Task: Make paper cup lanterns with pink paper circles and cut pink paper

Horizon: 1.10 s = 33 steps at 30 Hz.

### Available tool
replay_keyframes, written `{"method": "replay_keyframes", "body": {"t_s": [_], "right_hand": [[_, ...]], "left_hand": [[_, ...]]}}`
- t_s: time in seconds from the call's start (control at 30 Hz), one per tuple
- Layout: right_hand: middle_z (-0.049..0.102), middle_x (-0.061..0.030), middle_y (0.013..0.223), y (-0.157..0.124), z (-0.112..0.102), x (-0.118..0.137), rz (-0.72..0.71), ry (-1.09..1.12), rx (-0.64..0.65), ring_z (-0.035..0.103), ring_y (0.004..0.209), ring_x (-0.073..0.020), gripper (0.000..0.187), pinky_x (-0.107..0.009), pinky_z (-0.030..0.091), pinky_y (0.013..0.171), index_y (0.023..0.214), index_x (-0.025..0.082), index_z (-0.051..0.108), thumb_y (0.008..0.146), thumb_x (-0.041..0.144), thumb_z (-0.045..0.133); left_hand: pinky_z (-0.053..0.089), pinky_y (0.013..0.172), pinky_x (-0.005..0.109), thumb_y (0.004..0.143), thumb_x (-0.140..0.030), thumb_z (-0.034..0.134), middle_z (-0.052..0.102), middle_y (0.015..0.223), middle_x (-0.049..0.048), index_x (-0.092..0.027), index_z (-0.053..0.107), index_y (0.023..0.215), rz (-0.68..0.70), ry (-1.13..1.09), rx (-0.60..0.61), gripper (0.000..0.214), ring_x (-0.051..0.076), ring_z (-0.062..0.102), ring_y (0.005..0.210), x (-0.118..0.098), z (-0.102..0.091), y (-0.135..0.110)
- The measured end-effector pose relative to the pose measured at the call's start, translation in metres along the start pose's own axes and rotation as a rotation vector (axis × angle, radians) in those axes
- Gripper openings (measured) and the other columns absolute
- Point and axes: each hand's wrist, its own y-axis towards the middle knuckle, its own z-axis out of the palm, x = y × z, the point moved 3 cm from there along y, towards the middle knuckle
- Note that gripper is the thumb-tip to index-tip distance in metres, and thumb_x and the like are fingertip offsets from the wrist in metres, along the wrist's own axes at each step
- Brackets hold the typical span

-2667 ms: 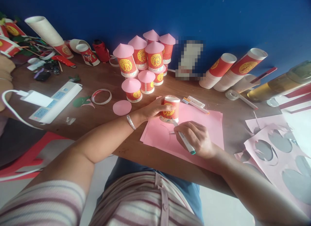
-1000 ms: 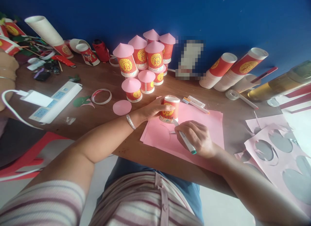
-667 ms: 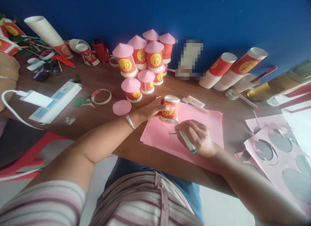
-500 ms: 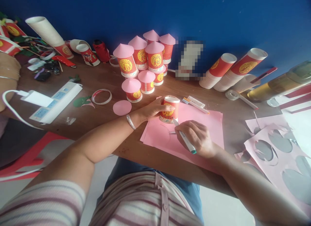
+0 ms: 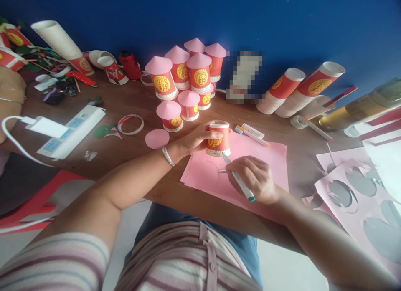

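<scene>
A red paper cup (image 5: 223,144) with a gold emblem is held upside down above pink paper by my left hand (image 5: 203,137), the thumb across its side. Green marks run round the cup's pale lower band. My right hand (image 5: 252,178) grips a white marker (image 5: 240,180) with a green end, its tip at or very near that band. Beneath lie pink paper sheets (image 5: 269,161), with a curved pencil line and a thin metallic object partly hidden by my right hand. A pink paper disc (image 5: 157,139) rests left of the cup.
Several red cups with pink cone roofs (image 5: 162,83) stand behind. Cup stacks (image 5: 290,88) lean at right, beside a gold bottle (image 5: 351,107). Cut pink paper (image 5: 336,211) lies right. At left are a power strip (image 5: 72,130), a tape ring (image 5: 130,125) and another person's arm (image 5: 11,103).
My left hand has turned and tilted the cup slightly, so its emblem has shifted left and more of the band shows. The marker has stayed nearly in place at the band.
</scene>
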Motion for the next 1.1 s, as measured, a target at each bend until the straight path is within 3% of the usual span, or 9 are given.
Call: {"method": "replay_keyframes", "body": {"t_s": [1.1], "right_hand": [[0.069,-0.0032,0.079,-0.0008,0.0034,-0.0004,0.016,-0.028,0.028,0.064,0.065,-0.0148,0.019,-0.028,0.054,0.061,0.107,0.016,0.060,0.094,0.004,0.065]], "left_hand": [[0.054,0.083,0.035,0.076,-0.026,0.083,0.071,0.121,0.0137,-0.017,0.064,0.116,0.007,0.028,0.072,0.045,0.021,0.068,0.095,0.0005,0.0001,-0.0008]]}}
